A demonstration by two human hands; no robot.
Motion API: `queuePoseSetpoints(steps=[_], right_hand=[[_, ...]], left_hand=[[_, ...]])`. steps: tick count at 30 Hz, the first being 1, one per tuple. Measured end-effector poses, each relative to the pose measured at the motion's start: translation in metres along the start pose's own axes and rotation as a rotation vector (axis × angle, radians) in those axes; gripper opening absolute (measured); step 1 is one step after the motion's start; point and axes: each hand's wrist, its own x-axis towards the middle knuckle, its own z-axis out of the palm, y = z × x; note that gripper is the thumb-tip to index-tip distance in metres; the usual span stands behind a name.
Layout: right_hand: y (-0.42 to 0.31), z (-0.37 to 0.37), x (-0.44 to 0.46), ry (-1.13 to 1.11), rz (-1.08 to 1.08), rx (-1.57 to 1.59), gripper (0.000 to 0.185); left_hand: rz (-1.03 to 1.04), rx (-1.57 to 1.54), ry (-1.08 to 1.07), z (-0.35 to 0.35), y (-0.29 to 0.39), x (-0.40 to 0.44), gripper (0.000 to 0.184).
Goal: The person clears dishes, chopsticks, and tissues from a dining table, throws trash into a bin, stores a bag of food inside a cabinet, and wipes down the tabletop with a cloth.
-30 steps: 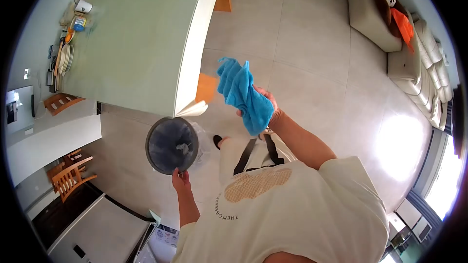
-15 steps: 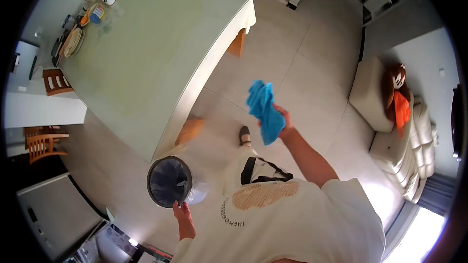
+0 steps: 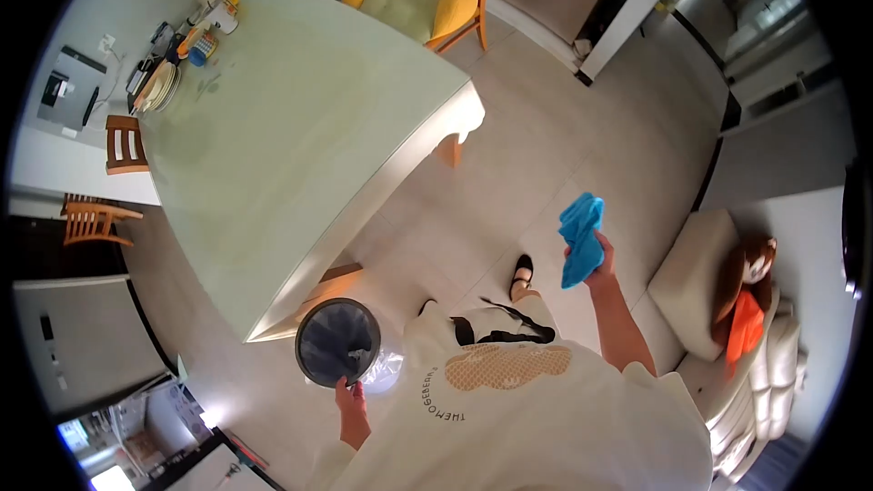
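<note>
- Right hand (image 3: 604,260): closed around blue cloth (image 3: 582,235), long axis roughly twelve-to-six.
- Left hand (image 3: 351,397): fingers gripping rim of bin (image 3: 300,345), at its twelve o'clock; bin nearer this hand.
- Table (image 3: 300,145): beyond bin, toward twelve.

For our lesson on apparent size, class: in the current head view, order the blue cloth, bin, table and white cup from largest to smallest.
1. Table
2. Bin
3. Blue cloth, bunched up
4. White cup
</note>
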Motion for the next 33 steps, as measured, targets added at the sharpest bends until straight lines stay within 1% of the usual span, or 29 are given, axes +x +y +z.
queuePoseSetpoints(steps=[1,2,3,4,6,8,10,12,13,15,16,18,20,22,23,25,26,27,28,29,31,32,33], right_hand=[[-0.024,0.012,0.022,-0.014,0.009,-0.063,0.049],[-0.043,0.026,0.042,-0.026,0.028,-0.082,0.049],[-0.064,0.042,0.064,-0.071,0.091,-0.173,0.05],[-0.078,0.064,0.088,-0.123,0.153,-0.261,0.05],[-0.093,0.12,0.129,-0.153,0.216,-0.335,0.051],[-0.09,0.182,0.163,-0.315,0.263,-0.426,0.052],[-0.081,0.243,0.189,-0.457,0.362,-0.553,0.056],[-0.065,0.295,0.213,-0.661,0.388,-0.616,0.059],[-0.06,0.316,0.224,-0.675,0.421,-0.65,0.059],[-0.05,0.348,0.242,-0.761,0.475,-0.741,0.057],[-0.048,0.363,0.255,-0.77,0.487,-0.772,0.057],[-0.042,0.367,0.259,-0.736,0.509,-0.835,0.056],[-0.041,0.381,0.263,-0.707,0.523,-0.902,0.055],[-0.031,0.407,0.244,-0.744,0.432,-1.03,0.056],[-0.024,0.413,0.245,-0.746,0.434,-1.032,0.056],[0.011,0.428,0.252,-0.847,0.34,-1.158,0.06],[0.034,0.434,0.258,-0.904,0.212,-1.303,0.064],[0.04,0.456,0.235,-0.949,0.211,-1.389,0.067],[0.078,0.444,0.253,-1.1,0.027,-1.432,0.07],[0.106,0.448,0.252,-1.234,-0.193,-1.586,0.068],[0.128,0.467,0.229,-1.402,-0.187,-1.754,0.071],[0.121,0.473,0.222,-1.421,-0.173,-1.747,0.071],[0.106,0.483,0.21,-1.493,-0.188,-1.822,0.072]], left_hand=[[-0.088,-0.155,0.092,0.04,-0.014,-0.022,0.024],[-0.088,-0.178,0.111,0.069,-0.025,-0.041,0.024],[-0.088,-0.201,0.154,0.095,-0.037,-0.064,0.023],[-0.084,-0.226,0.196,0.117,-0.046,-0.081,0.021],[-0.096,-0.279,0.218,0.15,-0.064,-0.108,0.018],[-0.119,-0.35,0.159,0.184,-0.085,-0.129,0.015],[-0.134,-0.412,0.214,0.212,-0.112,-0.146,0.014],[-0.154,-0.476,0.241,0.257,-0.124,-0.171,0.013],[-0.164,-0.516,0.266,0.278,-0.134,-0.178,0.013],[-0.154,-0.54,0.207,0.313,-0.147,-0.189,0.013],[-0.165,-0.573,0.214,0.334,-0.154,-0.18,0.013],[-0.167,-0.622,0.231,0.343,-0.17,-0.189,0.014],[-0.203,-0.609,0.231,0.363,-0.175,-0.198,0.015],[-0.217,-0.596,0.238,0.366,-0.164,-0.204,0.016],[-0.237,-0.602,0.267,0.374,-0.162,-0.209,0.016],[-0.23,-0.637,0.3,0.39,-0.15,-0.221,0.017],[-0.22,-0.668,0.337,0.399,-0.146,-0.225,0.017],[-0.221,-0.676,0.346,0.404,-0.147,-0.228,0.017],[-0.209,-0.705,0.358,0.409,-0.148,-0.233,0.018],[-0.198,-0.733,0.372,0.413,-0.145,-0.237,0.018],[-0.18,-0.77,0.43,0.43,-0.136,-0.25,0.019],[-0.165,-0.805,0.472,0.442,-0.131,-0.256,0.019],[-0.163,-0.818,0.489,0.451,-0.13,-0.261,0.019]])
